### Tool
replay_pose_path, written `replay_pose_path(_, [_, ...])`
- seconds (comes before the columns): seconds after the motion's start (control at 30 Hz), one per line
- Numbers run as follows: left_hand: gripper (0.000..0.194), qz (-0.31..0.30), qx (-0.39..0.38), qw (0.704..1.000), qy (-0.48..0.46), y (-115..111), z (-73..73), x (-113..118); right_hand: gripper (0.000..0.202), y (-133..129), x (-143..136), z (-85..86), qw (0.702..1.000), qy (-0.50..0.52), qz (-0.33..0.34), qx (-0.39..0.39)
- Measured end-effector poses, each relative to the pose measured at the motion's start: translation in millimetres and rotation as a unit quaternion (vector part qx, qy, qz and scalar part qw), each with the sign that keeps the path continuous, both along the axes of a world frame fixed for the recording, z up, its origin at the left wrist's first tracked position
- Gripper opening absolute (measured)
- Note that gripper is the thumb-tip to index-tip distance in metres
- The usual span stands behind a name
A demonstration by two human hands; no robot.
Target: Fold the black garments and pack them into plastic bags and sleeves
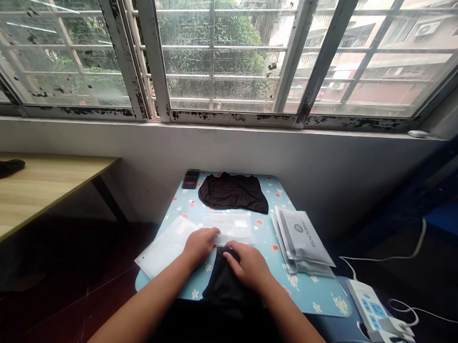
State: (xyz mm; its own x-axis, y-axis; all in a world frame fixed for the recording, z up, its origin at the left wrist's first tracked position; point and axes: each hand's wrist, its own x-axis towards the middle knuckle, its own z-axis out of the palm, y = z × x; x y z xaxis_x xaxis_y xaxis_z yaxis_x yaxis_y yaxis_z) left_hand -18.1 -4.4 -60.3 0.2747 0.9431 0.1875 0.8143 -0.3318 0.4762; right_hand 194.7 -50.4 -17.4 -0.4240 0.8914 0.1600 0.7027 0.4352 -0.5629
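Observation:
My left hand (201, 248) pinches the near edge of a clear plastic bag (232, 224) lying flat on the flowered table. Close beside it, my right hand (250, 267) is closed on the top of a folded black cloth (223, 279), thumb on its upper face. The cloth's top end meets the bag's near edge; whether it is inside the bag I cannot tell. Further left lies a frosted plastic bag (167, 247), partly behind my left forearm. A black fabric piece (233, 193) is spread at the table's far end.
On the right of the light-blue table (266, 227) sits a stack of grey printed pouches (302, 237). Small dark items (190, 181) lie at the far left corner. A white power strip (373, 309) with cords is at right. A wooden table (59, 183) stands left, below the window.

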Motion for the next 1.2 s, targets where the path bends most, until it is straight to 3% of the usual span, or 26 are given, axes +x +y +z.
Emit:
replay_pose_path(0.27, [0.028,-0.035,-0.009,0.998,-0.050,-1.2,1.7,-0.9,0.019,19.3,-16.7,-2.9,0.995,-0.037,-0.032,0.092])
replay_pose_path(0.5, [0.027,-0.065,-0.014,0.993,-0.101,-1.1,4.8,-3.2,0.009,23.3,-24.2,-24.2,0.983,-0.057,-0.092,0.148])
replay_pose_path(0.6, [0.028,-0.091,-0.011,0.987,-0.131,-1.9,6.0,-3.8,0.022,24.3,-24.4,-32.1,0.970,-0.055,-0.149,0.184])
replay_pose_path(0.7, [0.024,-0.113,-0.003,0.985,-0.131,-2.7,4.7,-2.9,0.028,27.3,-23.4,-34.8,0.970,-0.060,-0.165,0.169])
replay_pose_path(0.87, [0.028,-0.085,0.020,0.991,-0.101,-0.3,-2.5,-1.3,0.018,31.0,-12.4,-31.9,0.972,-0.053,-0.170,0.150])
replay_pose_path(1.07, [0.029,-0.089,0.040,0.991,-0.087,-0.8,-2.9,-0.3,0.024,38.2,12.2,-36.3,0.961,-0.062,-0.240,0.125])
replay_pose_path(1.2, [0.028,-0.090,0.053,0.992,-0.065,-2.9,-1.5,-0.5,0.021,34.2,19.9,-32.5,0.973,-0.063,-0.195,0.109])
